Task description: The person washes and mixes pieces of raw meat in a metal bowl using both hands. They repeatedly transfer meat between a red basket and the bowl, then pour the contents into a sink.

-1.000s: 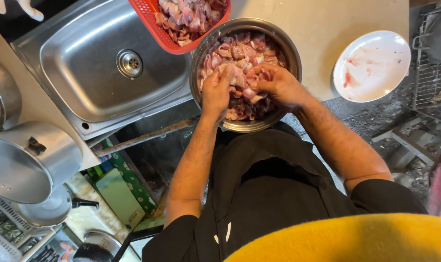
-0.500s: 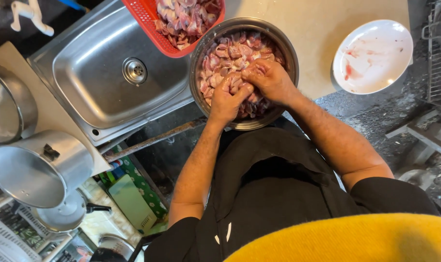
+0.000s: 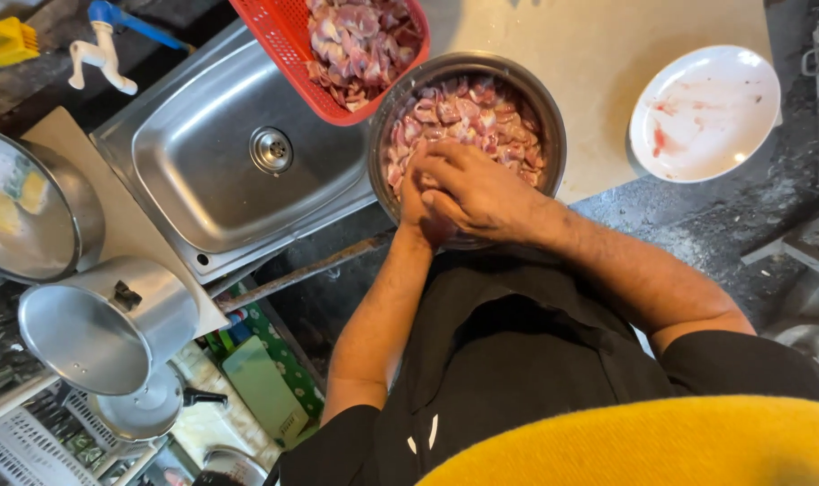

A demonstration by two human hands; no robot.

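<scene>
From my feed, the pale worktop (image 3: 598, 63) runs across the top, with the steel sink (image 3: 220, 171) set in at its left. A round metal bowl (image 3: 553, 135) full of pink meat pieces (image 3: 481, 112) sits at the worktop's near edge, just right of the sink. A red basket (image 3: 283, 45) holding more meat overhangs the sink, touching the bowl's rim. A smeared white plate (image 3: 706, 112) lies well to the right. My right hand (image 3: 481, 193) covers my left hand (image 3: 416, 202) over the bowl's near side; fingers (image 3: 445, 166) pressed together, cupped onto the meat.
</scene>
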